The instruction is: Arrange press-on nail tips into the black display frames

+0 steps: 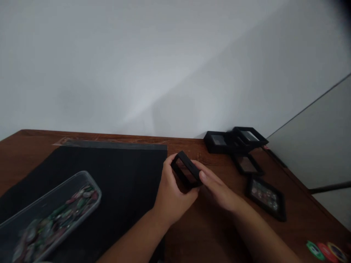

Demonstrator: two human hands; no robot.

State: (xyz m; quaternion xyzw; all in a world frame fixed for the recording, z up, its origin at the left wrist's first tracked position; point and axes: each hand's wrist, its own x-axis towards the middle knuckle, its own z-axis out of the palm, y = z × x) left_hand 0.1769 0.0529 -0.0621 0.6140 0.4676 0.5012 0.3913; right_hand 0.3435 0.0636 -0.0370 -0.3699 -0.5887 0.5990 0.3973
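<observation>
A small black frame box with a clear window (185, 170) is held up on edge over the wooden table (208, 226). My left hand (171, 195) grips its near side, fingers curled round the frame. My right hand (218, 188) closes on its right end, thumb on the corner. Both hands sit just right of the black mat (109, 175).
A clear plastic tray (55, 215) with several coloured chips lies on the mat at the left. Several black frame boxes (241, 140) are stacked at the back right, and one with chips inside (265, 197) lies nearer. Loose chips (325, 251) rest at the table's right corner.
</observation>
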